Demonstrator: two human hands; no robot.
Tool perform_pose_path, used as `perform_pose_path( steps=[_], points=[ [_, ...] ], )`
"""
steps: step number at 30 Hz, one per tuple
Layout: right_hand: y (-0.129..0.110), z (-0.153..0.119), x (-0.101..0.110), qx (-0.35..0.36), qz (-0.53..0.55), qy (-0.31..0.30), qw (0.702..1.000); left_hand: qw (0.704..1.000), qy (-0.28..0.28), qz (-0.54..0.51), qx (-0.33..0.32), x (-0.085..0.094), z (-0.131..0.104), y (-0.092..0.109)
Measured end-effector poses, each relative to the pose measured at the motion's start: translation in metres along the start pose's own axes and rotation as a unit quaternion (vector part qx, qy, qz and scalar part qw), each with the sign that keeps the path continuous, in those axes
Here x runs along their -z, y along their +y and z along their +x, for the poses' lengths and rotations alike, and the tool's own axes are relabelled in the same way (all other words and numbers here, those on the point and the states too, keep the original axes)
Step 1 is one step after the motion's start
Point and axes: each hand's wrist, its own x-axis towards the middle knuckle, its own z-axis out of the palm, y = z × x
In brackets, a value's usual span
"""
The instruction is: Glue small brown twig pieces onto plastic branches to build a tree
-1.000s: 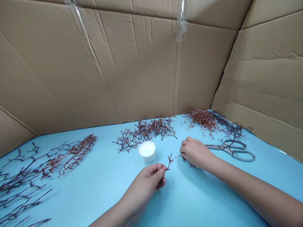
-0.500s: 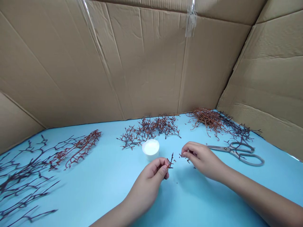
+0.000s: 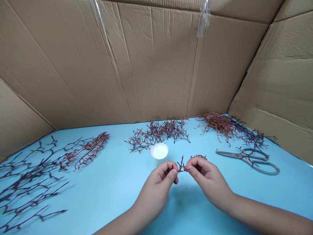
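Note:
Between the thumb and fingers of my left hand [image 3: 160, 184] is a small brown twig [image 3: 180, 164], its thin forked tips pointing up. My right hand [image 3: 207, 179] pinches a small reddish-brown twig piece [image 3: 185, 168] at its fingertips, right against the first twig. Whether the two pieces are joined, I cannot tell. Just behind my left fingers stands a white cup [image 3: 159, 153] with white contents. A few small twig bits [image 3: 202, 157] show behind my right hand.
A heap of short forked twigs [image 3: 161, 130] lies behind the cup. Scissors [image 3: 246, 158] rest at right, below a pile of reddish stems [image 3: 217, 124]. Long dark branches [image 3: 29, 182] spread at left with reddish sprigs [image 3: 93, 147]. Cardboard walls [image 3: 156, 65] enclose the blue table [image 3: 110, 195].
My right hand has come left and slightly down from the loose bits, bringing its fingertips to the twig in my left hand. The view has shifted slightly.

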Motion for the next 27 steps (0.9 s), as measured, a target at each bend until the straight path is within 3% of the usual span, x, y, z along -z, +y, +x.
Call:
perform_pose_path(
  steps=[21, 27],
  points=[
    [0.0053, -0.0035, -0.0038, 0.041, -0.036, 0.028, 0.998, 1.000, 0.001, -0.012, -0.002, -0.0013, -0.0006, 0.0041],
    [0.0076, -0.0055, -0.0035, 0.124, -0.099, 0.040, 0.987, 1.000, -0.002, -0.014, -0.004, -0.0022, -0.0010, 0.0065]
  ],
)
